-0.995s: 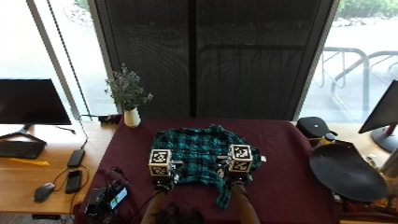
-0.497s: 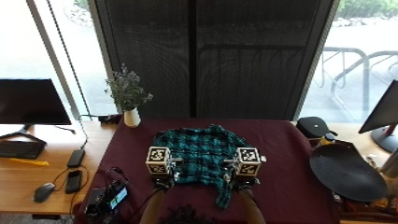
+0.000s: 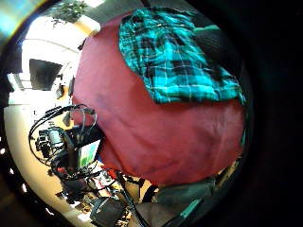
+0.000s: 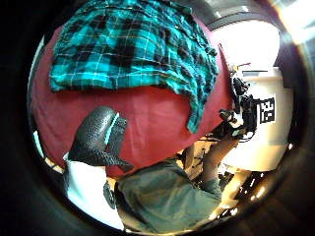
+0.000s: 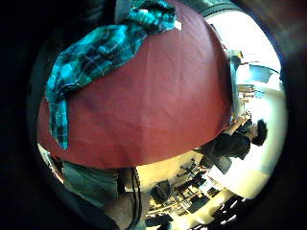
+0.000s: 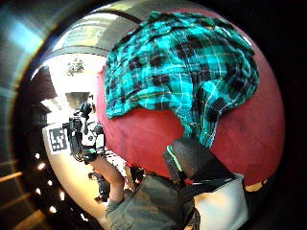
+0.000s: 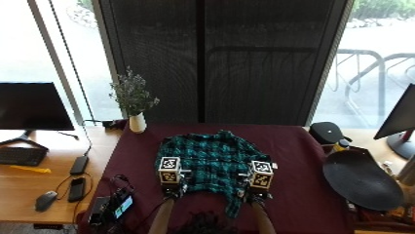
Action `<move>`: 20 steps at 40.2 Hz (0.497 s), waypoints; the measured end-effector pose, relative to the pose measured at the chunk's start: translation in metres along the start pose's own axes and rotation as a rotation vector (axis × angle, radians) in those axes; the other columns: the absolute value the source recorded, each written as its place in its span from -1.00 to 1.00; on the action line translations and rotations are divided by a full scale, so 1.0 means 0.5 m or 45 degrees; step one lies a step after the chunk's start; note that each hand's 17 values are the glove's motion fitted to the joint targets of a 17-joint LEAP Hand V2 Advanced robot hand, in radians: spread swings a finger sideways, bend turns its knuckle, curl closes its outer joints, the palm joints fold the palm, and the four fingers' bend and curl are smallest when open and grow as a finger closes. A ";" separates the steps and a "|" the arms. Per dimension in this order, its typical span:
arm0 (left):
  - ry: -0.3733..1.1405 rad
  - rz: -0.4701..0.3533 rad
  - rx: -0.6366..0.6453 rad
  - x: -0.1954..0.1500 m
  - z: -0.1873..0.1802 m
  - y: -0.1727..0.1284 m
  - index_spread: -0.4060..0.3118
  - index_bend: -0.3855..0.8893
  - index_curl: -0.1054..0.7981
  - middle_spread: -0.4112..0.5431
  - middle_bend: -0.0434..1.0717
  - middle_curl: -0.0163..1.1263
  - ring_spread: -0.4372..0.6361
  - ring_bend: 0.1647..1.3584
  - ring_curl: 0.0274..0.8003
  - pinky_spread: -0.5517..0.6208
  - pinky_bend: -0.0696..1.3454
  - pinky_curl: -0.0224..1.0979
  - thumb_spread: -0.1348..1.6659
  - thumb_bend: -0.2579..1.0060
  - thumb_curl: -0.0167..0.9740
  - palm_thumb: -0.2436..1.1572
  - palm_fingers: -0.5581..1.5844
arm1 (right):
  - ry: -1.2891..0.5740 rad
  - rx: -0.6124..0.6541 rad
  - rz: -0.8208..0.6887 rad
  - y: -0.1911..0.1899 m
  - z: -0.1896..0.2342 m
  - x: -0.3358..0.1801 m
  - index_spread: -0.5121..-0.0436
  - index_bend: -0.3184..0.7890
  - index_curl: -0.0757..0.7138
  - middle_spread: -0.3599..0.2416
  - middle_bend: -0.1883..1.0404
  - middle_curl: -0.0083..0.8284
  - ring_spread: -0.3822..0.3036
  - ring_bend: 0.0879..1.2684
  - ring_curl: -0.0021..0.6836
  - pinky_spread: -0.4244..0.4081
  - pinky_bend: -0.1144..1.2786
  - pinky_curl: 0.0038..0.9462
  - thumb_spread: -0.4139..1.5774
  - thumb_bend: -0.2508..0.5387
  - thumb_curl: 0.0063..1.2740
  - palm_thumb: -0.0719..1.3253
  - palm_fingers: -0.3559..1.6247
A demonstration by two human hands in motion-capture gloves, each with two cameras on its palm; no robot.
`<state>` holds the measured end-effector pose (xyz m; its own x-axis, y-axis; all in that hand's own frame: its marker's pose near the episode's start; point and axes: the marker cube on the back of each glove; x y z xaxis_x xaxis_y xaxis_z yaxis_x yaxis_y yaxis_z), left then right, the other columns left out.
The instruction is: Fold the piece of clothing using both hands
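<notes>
While the teal plaid shirt (image 7: 212, 163) lies loosely spread at the centre of the maroon-covered table (image 7: 298, 161), no neat fold shows, so nearly the whole task appears to remain. Left hand (image 7: 174, 189), at about 7 o'clock of the shirt by its near hem: its thumb-side palm view shows curled fingers (image 4: 101, 137) over bare cloth, gripping nothing. Right hand (image 7: 254, 192), at about 5 o'clock beside a trailing sleeve, likewise holds nothing; its fingers (image 6: 192, 160) hang bent.
</notes>
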<state>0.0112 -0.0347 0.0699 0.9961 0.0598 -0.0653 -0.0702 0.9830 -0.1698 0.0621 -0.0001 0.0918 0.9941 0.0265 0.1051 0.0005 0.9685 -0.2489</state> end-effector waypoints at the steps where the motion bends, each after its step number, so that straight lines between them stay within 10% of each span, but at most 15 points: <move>1: -0.020 -0.012 -0.017 -0.004 0.010 -0.003 -0.13 -0.21 -0.27 -0.15 -0.43 -0.28 0.03 -0.16 -0.20 0.33 -0.17 -0.37 0.37 -0.62 -0.33 -0.01 -0.18 | 0.002 -0.025 -0.003 -0.006 0.011 0.001 -0.28 -0.22 -0.17 0.28 -0.41 -0.31 0.61 -0.67 -0.21 0.60 0.12 -0.24 0.54 -0.31 -0.51 -0.14 -0.52; 20: -0.141 -0.073 -0.103 -0.024 0.061 0.008 -0.15 -0.11 -0.15 -0.21 -0.48 -0.26 -0.05 -0.21 -0.23 0.28 -0.24 -0.35 0.38 -0.59 -0.27 0.16 -0.07 | 0.159 -0.106 0.032 0.009 0.039 -0.022 -0.23 -0.11 -0.15 0.18 -0.39 -0.27 0.38 -0.54 -0.14 0.18 0.17 -0.25 0.45 -0.38 -0.47 0.06 -0.37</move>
<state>0.0004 -0.0262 0.1000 0.9981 0.0274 0.0551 -0.0129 0.9685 -0.2488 0.0491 0.0091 0.1084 0.9997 0.0147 -0.0213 -0.0209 0.9439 -0.3295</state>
